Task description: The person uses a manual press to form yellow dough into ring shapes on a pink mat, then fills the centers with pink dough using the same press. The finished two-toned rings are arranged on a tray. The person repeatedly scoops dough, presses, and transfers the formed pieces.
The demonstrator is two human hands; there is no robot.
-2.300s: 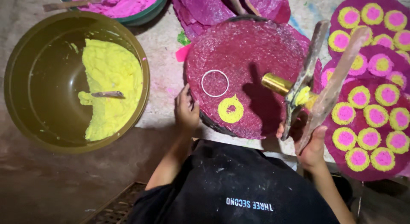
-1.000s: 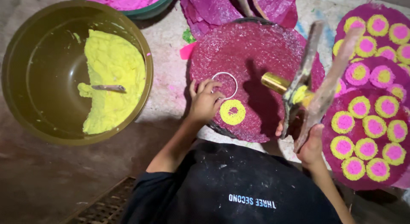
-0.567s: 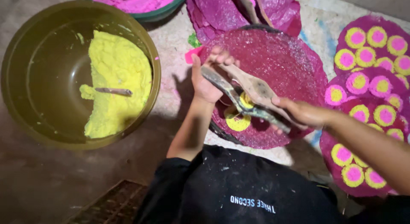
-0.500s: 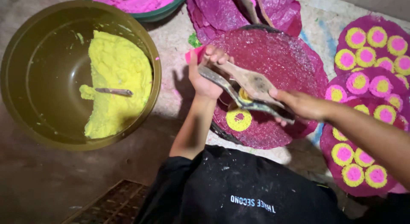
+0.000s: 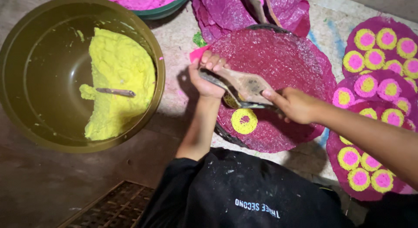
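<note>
The right hand (image 5: 296, 105), which a moment ago held the two flat wooden paddles (image 5: 244, 86) upright, now grips them closed over the round magenta tray (image 5: 300, 67), the left hand (image 5: 208, 75) clasping their far tips.

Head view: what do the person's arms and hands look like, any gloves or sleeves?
No gloves: left hand and right hand are bare, as are both forearms. A black top with pale specks and small white lettering covers the body; its sleeve ends near the left elbow.

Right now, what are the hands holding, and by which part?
Both grip a two-armed press tool: left hand at its far end, right hand at the near end, over the magenta tray.
</note>
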